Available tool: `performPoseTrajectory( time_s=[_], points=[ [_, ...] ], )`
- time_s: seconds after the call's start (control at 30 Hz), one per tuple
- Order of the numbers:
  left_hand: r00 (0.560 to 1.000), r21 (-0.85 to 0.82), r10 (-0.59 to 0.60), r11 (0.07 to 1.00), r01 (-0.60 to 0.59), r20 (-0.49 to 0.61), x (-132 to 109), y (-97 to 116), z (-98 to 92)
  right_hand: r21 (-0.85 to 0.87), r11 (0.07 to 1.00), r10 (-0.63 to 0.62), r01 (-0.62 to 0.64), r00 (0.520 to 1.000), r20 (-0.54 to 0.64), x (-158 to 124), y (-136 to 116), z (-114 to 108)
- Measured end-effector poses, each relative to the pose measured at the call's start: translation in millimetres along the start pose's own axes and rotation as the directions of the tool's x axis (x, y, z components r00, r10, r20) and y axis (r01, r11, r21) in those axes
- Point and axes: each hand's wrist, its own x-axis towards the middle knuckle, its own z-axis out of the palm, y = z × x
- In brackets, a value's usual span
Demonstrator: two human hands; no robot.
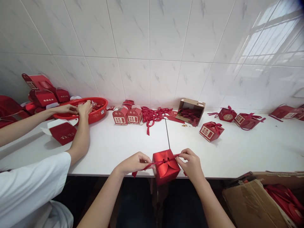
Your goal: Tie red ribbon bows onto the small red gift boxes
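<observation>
A shiny red gift box (163, 171) sits at the table's front edge, its petal-shaped top flaps folded together. Across its top runs a dark red ribbon (146, 167), crossed near the middle by the holes in the flaps. My left hand (136, 162) pinches one end of the ribbon on the box's left side. On the right side, my right hand (190, 163) pinches the other end between thumb and fingers. The ribbon is stretched between both hands, and its loose tails hang down on either side.
To the left, a co-worker's hands (77, 108) reach into a red plastic basket (98, 117) beside an open red box (62, 132). Loose ribbons (154, 114) and a small cardboard box (201, 109) lie at the back. A ribboned box (211, 131) stands right. A large carton (254, 202) is lower right.
</observation>
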Motion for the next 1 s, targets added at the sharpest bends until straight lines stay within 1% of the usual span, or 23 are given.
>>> performPoseTrajectory(
  time_s=[0.03, 0.07, 0.1, 0.17, 0.2, 0.23, 0.3, 0.33, 0.4, 0.43, 0.5, 0.57, 0.67, 0.73, 0.87, 1.0],
  points=[
    [0.998, -0.028, 0.045, 0.999, -0.046, -0.037, 1.1, 4.9, 5.4, 0.030, 0.999, 0.022, -0.020, 0.997, -0.067, 0.0, -1.6, 4.8],
    [0.993, -0.050, 0.089, 0.994, -0.093, -0.079, 2.3, 9.1, 11.8, 0.073, 0.997, 0.046, -0.038, 0.994, -0.103, -0.3, -4.4, 8.8],
    [0.986, -0.069, 0.122, 0.989, -0.131, -0.116, 3.4, 12.2, 18.8, 0.126, 0.990, 0.070, -0.057, 0.993, -0.099, -0.7, -8.0, 11.8],
    [0.970, -0.082, 0.147, 0.983, -0.165, -0.194, 5.5, 14.9, 33.1, 0.234, 0.967, 0.110, -0.104, 0.994, -0.010, -1.8, -16.6, 14.8],
    [0.957, -0.059, 0.146, 0.984, -0.166, -0.250, 6.3, 14.7, 39.8, 0.274, 0.953, 0.120, -0.128, 0.992, 0.047, -2.3, -20.8, 15.0],
    [0.938, -0.012, 0.145, 0.988, -0.156, -0.315, 7.0, 13.5, 45.8, 0.300, 0.943, 0.122, -0.146, 0.988, 0.097, -2.7, -24.5, 14.5],
    [0.883, 0.140, 0.165, 0.984, -0.113, -0.440, 7.7, 9.8, 55.7, 0.315, 0.934, 0.118, -0.166, 0.979, 0.164, -2.9, -30.5, 12.2],
    [0.853, 0.231, 0.189, 0.969, -0.083, -0.487, 7.7, 7.9, 59.6, 0.310, 0.935, 0.114, -0.170, 0.975, 0.190, -2.7, -33.0, 10.8],
    [0.811, 0.402, 0.243, 0.915, -0.011, -0.531, 7.8, 5.0, 65.5, 0.300, 0.940, 0.093, -0.165, 0.966, 0.240, -1.8, -37.9, 8.0],
    [0.799, 0.473, 0.268, 0.881, 0.023, -0.538, 7.9, 4.1, 67.7, 0.297, 0.942, 0.078, -0.159, 0.961, 0.265, -1.2, -40.4, 6.9],
    [0.791, 0.576, 0.314, 0.815, 0.059, -0.525, 8.8, 3.2, 70.6, 0.290, 0.944, 0.060, -0.154, 0.949, 0.310, 0.2, -45.5, 5.3],
    [0.791, 0.622, 0.359, 0.782, 0.034, -0.495, 10.1, 2.1, 71.9, 0.277, 0.946, 0.067, -0.167, 0.939, 0.338, 1.8, -49.6, 4.4],
    [0.782, 0.620, 0.427, 0.782, -0.067, -0.454, 12.0, -2.5, 71.4, 0.256, 0.944, 0.108, -0.209, 0.927, 0.360, 3.8, -51.8, 2.5],
    [0.772, 0.607, 0.476, 0.781, -0.149, -0.422, 12.6, -7.9, 70.6, 0.254, 0.935, 0.133, -0.249, 0.907, 0.400, 4.9, -50.9, 0.2],
    [0.750, 0.586, 0.557, 0.759, -0.284, -0.357, 14.0, -19.2, 67.6, 0.265, 0.909, 0.156, -0.322, 0.853, 0.499, 7.3, -47.6, -5.1],
    [0.753, 0.533, 0.587, 0.757, -0.378, -0.299, 22.9, -24.1, 56.1, 0.270, 0.885, 0.145, -0.379, 0.777, 0.613, 12.9, -43.5, -6.8]
  ],
)
